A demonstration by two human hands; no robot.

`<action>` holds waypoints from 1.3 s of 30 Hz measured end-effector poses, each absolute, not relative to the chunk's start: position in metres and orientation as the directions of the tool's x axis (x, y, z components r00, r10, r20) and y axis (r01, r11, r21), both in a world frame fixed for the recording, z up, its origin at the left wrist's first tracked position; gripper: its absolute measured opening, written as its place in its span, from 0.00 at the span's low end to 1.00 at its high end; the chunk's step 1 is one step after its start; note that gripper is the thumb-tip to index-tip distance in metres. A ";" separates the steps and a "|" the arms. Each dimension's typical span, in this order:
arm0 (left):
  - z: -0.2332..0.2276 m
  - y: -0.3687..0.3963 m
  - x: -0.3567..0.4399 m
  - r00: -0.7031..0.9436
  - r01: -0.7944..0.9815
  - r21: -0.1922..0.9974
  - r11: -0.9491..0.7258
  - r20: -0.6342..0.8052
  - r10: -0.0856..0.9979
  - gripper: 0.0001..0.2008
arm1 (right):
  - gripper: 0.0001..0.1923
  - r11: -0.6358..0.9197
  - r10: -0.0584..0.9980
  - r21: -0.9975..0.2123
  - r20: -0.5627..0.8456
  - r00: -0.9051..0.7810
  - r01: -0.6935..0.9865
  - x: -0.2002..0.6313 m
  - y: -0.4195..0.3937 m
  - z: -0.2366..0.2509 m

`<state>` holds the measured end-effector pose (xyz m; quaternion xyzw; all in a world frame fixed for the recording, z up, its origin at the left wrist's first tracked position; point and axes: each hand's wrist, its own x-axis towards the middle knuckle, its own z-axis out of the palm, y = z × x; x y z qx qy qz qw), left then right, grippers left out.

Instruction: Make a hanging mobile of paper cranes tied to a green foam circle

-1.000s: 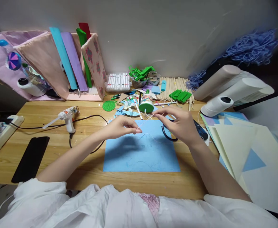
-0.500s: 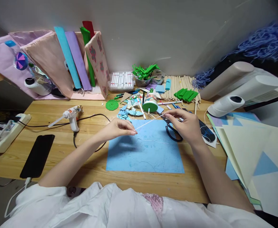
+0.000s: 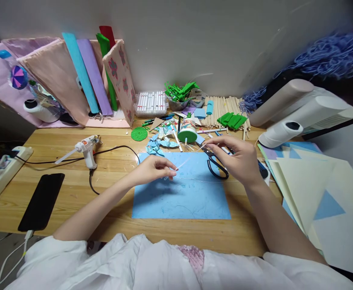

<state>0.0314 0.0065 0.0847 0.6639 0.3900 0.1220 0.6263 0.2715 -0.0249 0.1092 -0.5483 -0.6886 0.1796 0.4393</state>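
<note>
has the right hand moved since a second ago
Yes. The right hand has shifted right across the blue sheet, now over the scissors at its right edge.

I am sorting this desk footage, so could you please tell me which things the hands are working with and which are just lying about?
In use:
left hand and right hand, pinching a thin white strand between them
blue sheet beneath
black scissors at the right hand

Lying about:
glue gun
phone
marker box
wooden sticks
green disc

Left hand (image 3: 152, 169), right hand (image 3: 236, 159): pinched grips.
</note>
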 end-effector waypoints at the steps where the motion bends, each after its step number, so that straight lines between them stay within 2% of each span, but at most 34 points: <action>1: 0.086 0.006 0.034 0.671 0.366 0.927 0.084 -0.325 0.667 0.14 | 0.05 0.359 0.903 -0.712 0.429 -0.031 0.603 0.270 -0.025 0.114; 6: 0.091 0.005 0.042 0.697 0.326 0.944 0.046 -0.273 0.663 0.11 | 0.05 0.427 0.862 -0.664 0.504 -0.053 0.614 0.267 -0.022 0.127; 10: 0.093 0.002 0.040 0.651 0.299 0.954 -0.006 -0.199 0.732 0.11 | 0.04 0.408 0.856 -0.683 0.516 0.005 0.606 0.272 -0.023 0.122; 16: 0.093 -0.002 0.038 0.457 0.198 0.977 -0.080 -0.020 0.889 0.08 | 0.04 0.309 0.890 -0.739 0.447 0.092 0.599 0.278 -0.033 0.110; 19: 0.093 -0.004 0.041 0.366 0.048 0.991 -0.128 0.102 0.925 0.06 | 0.04 0.270 0.907 -0.761 0.407 0.109 0.590 0.278 -0.039 0.106; 22: 0.095 -0.007 0.043 0.286 -0.047 0.989 -0.143 0.151 0.946 0.06 | 0.04 0.248 0.926 -0.793 0.364 0.105 0.557 0.276 -0.043 0.100; 31: 0.086 -0.010 0.048 -0.062 -0.085 0.993 -0.077 0.071 0.996 0.05 | 0.05 0.230 0.953 -0.818 0.300 0.049 0.527 0.265 -0.051 0.088; 39: 0.081 -0.007 0.051 -0.055 -0.344 0.937 0.058 -0.082 0.995 0.07 | 0.05 0.207 0.975 -0.837 0.218 -0.037 0.506 0.249 -0.053 0.070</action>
